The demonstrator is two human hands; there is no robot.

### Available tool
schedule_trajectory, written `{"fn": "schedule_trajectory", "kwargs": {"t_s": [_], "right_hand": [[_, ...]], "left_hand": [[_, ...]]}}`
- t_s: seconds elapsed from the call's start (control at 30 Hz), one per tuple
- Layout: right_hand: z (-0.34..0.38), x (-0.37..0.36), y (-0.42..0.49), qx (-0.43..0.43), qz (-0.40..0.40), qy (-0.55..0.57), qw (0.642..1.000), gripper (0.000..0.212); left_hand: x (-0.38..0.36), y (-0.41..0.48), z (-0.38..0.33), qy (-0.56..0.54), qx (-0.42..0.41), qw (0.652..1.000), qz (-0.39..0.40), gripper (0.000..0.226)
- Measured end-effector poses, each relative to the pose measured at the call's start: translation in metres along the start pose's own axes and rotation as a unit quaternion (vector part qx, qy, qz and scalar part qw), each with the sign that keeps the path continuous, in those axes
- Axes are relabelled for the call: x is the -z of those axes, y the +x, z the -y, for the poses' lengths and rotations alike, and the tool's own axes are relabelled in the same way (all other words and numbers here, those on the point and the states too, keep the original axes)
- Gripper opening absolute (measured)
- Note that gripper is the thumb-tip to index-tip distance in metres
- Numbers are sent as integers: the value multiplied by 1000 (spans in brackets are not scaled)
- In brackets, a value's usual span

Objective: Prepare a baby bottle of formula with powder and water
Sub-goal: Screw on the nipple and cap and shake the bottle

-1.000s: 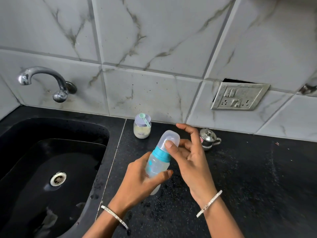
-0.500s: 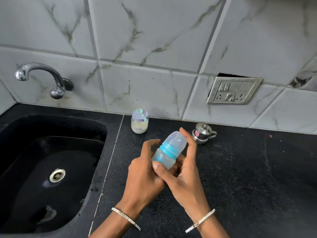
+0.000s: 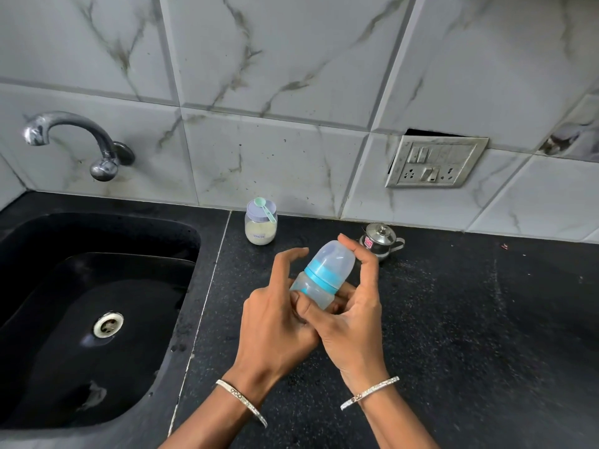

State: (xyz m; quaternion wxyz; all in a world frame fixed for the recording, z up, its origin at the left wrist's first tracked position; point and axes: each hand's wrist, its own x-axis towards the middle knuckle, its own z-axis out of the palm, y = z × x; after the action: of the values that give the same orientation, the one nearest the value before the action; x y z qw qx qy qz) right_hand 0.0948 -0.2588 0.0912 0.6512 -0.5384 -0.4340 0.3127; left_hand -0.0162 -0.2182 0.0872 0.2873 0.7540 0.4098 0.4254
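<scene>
Bottle (image 3: 319,280), translucent with a blue collar (image 3: 325,274) and a clear domed cap (image 3: 335,256) on it, is held in both hands above the black counter (image 3: 470,319), just right of the sink (image 3: 136,234). It is tilted, with the cap pointing up and away toward the wall (image 3: 291,76) and the base toward the person. Whether anything is inside cannot be told. The left hand (image 3: 275,322) grips the lower body from the left, its fingers curled under the bottle and one digit raised free beside the collar. The right hand (image 3: 351,319) holds it from the right. Its thumb presses across the base end, its index finger lies up along the far side of the cap, and its other fingers are curled just beside the cap. The two hands touch each other below the bottle. Each wrist wears a silver bangle (image 3: 241,401). At the back of the counter, against the wall, stands a small jar (image 3: 261,230) of pale powder with its lid on and a green scoop (image 3: 265,207) lying on the lid. The jar is behind and left of the bottle, apart from the hands. A small lidded steel pot (image 3: 382,238) stands behind the right hand's fingers, partly hidden by them. A curved metal tap (image 3: 74,131) juts from the wall over the sink, which has a metal drain (image 3: 108,325) in its floor. A socket plate (image 3: 434,163) sits askew on the wall above the pot.
</scene>
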Motion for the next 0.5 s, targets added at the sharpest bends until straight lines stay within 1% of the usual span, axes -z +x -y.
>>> {"fn": "schedule_trajectory", "kwargs": {"t_s": [0.17,0.33,0.43,0.5], "right_hand": [[0,0,5,8,-2,-8,1000,85],[1,0,10,29,4,-19,999,81],[-2,0,9,22,11,-8,1000,86],[-5,2,9,13,22,-23,999,90]], "left_hand": [[-2,2,-3,25,-4,1000,-3,63],[-3,5,-4,26,-18,999,-14,59],[-3,9,-2,32,-21,999,-12,57],[-4,12,2,32,-19,999,-10,57]]}}
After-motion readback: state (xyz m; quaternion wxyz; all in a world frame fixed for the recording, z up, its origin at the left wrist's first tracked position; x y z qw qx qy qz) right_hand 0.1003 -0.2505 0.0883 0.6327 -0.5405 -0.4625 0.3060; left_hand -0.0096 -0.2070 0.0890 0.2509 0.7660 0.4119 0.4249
